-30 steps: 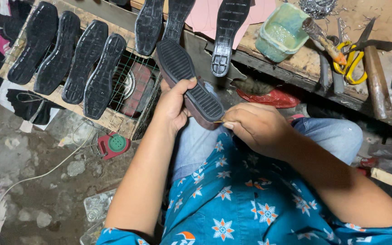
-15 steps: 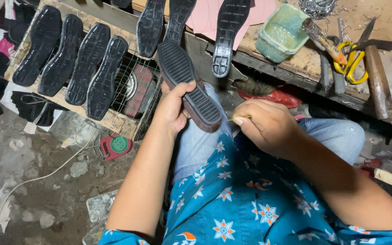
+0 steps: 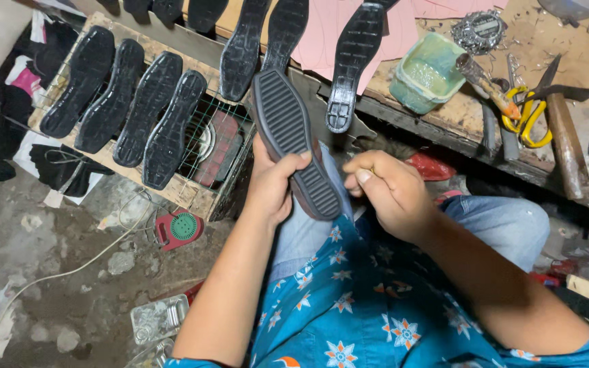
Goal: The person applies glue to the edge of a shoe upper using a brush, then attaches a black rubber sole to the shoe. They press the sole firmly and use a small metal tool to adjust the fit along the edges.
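Centrally, the left hand [image 3: 272, 185] grips a ribbed black sole [image 3: 294, 140] from beneath, thumb across its tread, tilting it over the lap; the right hand [image 3: 384, 191] hovers just beside its heel end, fingers curled together, contents hidden; more soles [image 3: 125, 102] rest on a crate [image 3: 206, 197] beyond

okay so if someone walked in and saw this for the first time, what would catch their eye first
Most likely the ribbed dark shoe sole at the centre, gripped by the left hand, with the right hand closed just beside its heel end. Next, the row of black soles lying on a wire rack at upper left. Then the yellow-handled scissors and green tub on the cluttered bench at upper right.
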